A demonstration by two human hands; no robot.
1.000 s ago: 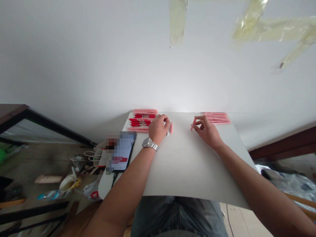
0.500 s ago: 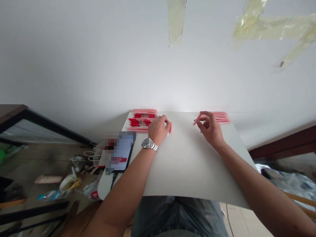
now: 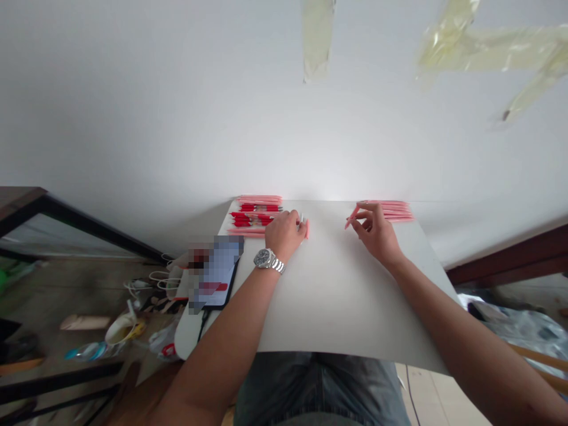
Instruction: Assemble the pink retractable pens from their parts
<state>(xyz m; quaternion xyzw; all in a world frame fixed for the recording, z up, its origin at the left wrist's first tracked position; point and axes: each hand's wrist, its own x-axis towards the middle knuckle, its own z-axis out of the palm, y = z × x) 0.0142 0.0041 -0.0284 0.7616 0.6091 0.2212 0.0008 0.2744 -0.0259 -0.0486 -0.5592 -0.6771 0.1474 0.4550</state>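
My left hand (image 3: 286, 232), with a steel watch on its wrist, is closed in a pinch over the table. A short pink pen part (image 3: 307, 229) shows at its fingertips, beside a small whitish piece (image 3: 302, 218). Most of what that hand grips is hidden by the fingers. On the right, my right hand (image 3: 373, 234) pinches a slim pink pen (image 3: 352, 218), tilted, between thumb and fingers. Red pens (image 3: 248, 219) lie in rows to the left of my left hand, with pink pens (image 3: 260, 199) behind them. More pink pens (image 3: 397, 211) are stacked beyond my right hand.
The white table (image 3: 328, 296) stands against a wall (image 3: 177, 118). A phone or tablet (image 3: 222, 278), partly blurred out, lies at the table's left edge with a cable. A cup (image 3: 120, 330) and a bottle (image 3: 91, 351) are on the left below the table.
My right hand has shifted slightly left with the pink pen, which sits a little lower. The whitish piece now shows above my left fingertips. The left hand has barely moved.
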